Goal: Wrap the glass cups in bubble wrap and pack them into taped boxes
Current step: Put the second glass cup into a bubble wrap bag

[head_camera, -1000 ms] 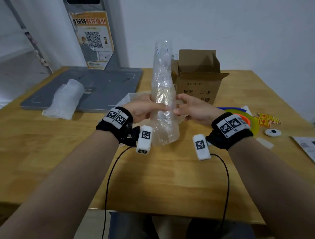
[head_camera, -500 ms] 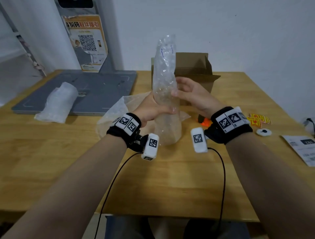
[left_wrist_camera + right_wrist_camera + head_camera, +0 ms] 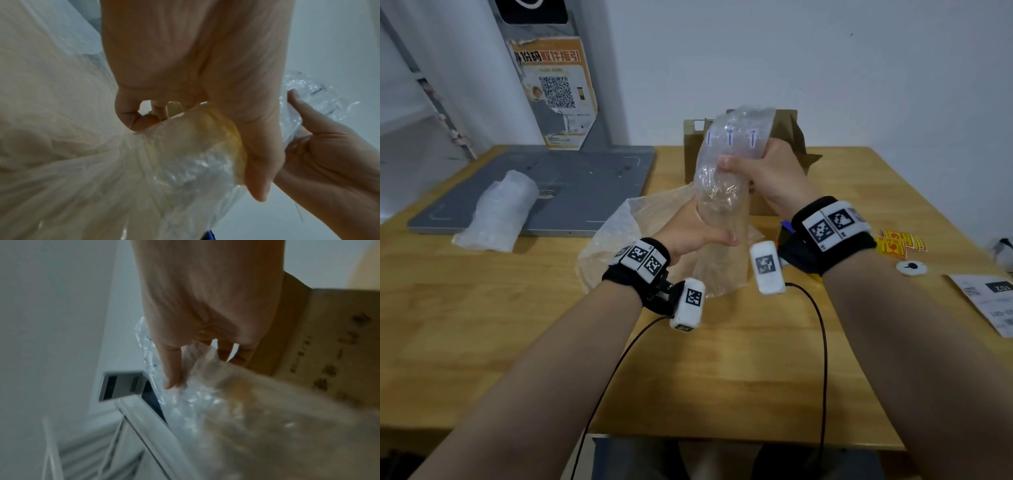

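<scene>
A clear bubble wrap tube [image 3: 722,195] stands upright over the table, rolled round something that glints inside; I cannot make out the cup itself. My left hand [image 3: 709,229] grips the tube's lower part, with the thumb across the front. My right hand [image 3: 750,168] grips the upper part and bends the top, which has blue marks, towards the box. The left wrist view shows my left hand [image 3: 195,91] curled round the wrap [image 3: 185,154], with the right hand [image 3: 320,146] beyond it. My right hand [image 3: 205,313] clasps the wrap [image 3: 226,410] beside the open cardboard box [image 3: 329,337].
The open cardboard box [image 3: 792,137] stands just behind the tube. A loose wrap sheet [image 3: 626,233] lies under my left hand. A wrapped bundle [image 3: 500,212] rests on a grey board [image 3: 585,178] at the left. At the right lie stickers [image 3: 893,243], a white disc [image 3: 911,267] and a paper [image 3: 989,301].
My right hand has climbed from the tube's middle to its upper part and bent the tall top down. My left hand keeps its grip lower down. The view has shifted closer.
</scene>
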Tool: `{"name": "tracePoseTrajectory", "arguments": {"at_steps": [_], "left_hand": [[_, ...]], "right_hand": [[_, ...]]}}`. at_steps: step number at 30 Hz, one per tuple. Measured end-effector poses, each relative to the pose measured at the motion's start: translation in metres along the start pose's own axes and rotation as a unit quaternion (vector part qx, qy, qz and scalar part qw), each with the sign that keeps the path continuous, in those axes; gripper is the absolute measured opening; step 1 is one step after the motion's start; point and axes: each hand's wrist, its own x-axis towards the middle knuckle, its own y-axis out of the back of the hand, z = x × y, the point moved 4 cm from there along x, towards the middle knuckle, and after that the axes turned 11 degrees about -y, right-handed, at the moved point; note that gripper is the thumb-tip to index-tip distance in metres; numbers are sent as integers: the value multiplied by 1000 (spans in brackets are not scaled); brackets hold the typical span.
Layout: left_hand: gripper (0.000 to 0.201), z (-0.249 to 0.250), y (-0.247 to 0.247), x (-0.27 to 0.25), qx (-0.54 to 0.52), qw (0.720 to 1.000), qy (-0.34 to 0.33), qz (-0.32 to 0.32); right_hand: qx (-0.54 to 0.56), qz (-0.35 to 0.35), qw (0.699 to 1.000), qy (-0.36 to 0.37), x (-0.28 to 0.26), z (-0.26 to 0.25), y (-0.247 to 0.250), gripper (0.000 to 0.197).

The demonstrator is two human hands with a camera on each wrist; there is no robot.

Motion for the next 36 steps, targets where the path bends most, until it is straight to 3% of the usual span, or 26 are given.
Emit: {"name": "tracePoseTrajectory", "arguments": {"at_steps": [2,5,7,14,16,21,24,26,28,30,33,36], "left_hand": [[77,-2,2,1,2,1000,11,4],[65,-6,8,2,-4,999,40,20],[56,-10,10,-1,-7,997,61,36],[49,-26,6,-9,-2,994,100,41],[40,-22,5,-9,-4,995,94,25],[37,-15,1,-8,-9,997,69,17],[41,-16,2,-5,-11,997,68,32],[54,-19,4,-3,-19,997,71,14],[86,-24,8,-3,-41,995,90,-17],[102,-25,13,-9,-82,988,123,-42],[96,-20,17,-11,-98,984,147,-30],[79,-15,18,-5,-12,985,163,53]], "right_hand": [[-60,16,997,47,-4,-2,3,23],[-176,-26,980,92,-8,6,0,8],[-246,-55,962,103,-8,21,-2,15],[-273,-73,934,220,-18,64,3,3],[-303,-70,918,245,-16,74,3,19],[-352,-43,912,207,-12,89,11,24],[-439,-46,877,191,-16,87,9,36],[-487,-70,854,168,-20,85,5,38],[-506,-99,848,124,-22,85,6,43],[-515,-110,844,102,-25,81,7,49],[-525,-125,838,86,-27,79,5,51],[-509,-135,847,76,-30,80,-4,52]]}}
